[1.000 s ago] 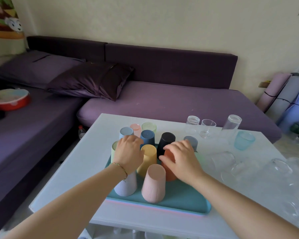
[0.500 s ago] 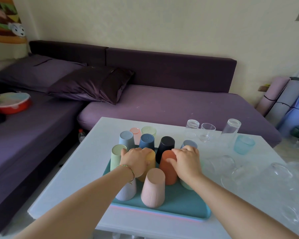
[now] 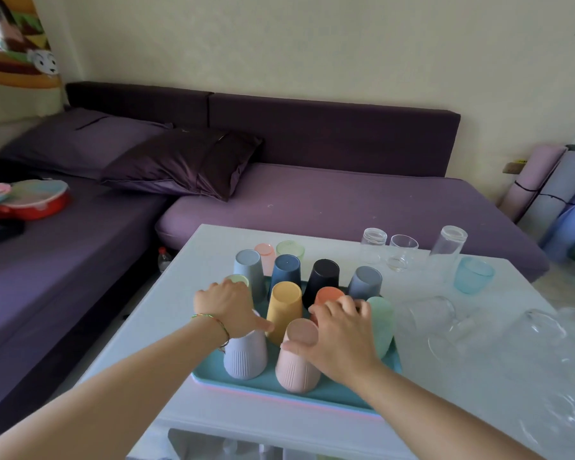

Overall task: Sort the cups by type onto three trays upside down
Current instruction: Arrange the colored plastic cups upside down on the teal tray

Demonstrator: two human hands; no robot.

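A teal tray point(image 3: 329, 391) on the white table point(image 3: 180, 300) holds several plastic cups standing upside down. My left hand point(image 3: 228, 307) lies over the lavender cup point(image 3: 246, 356), with its fingers by a pale green cup point(image 3: 237, 279). My right hand point(image 3: 339, 330) is spread, its thumb on the pink cup point(image 3: 296, 363) and its fingers against the orange cup point(image 3: 327, 294) and the leaning mint cup point(image 3: 383, 323). Between the hands stands the yellow cup point(image 3: 284, 310). Neither hand lifts a cup.
Clear glasses point(image 3: 400, 252) and a blue glass point(image 3: 473, 275) stand at the table's far right. Glass mugs point(image 3: 435, 315) lie on the right side. A pink cup point(image 3: 264, 251) and a green cup point(image 3: 290, 250) stand behind the tray. A purple sofa point(image 3: 312, 200) lies beyond.
Both hands have drawn back from the middle cups to the front row. The left hand has shifted left, the yellow cup is uncovered, and the mint cup shows on the right.
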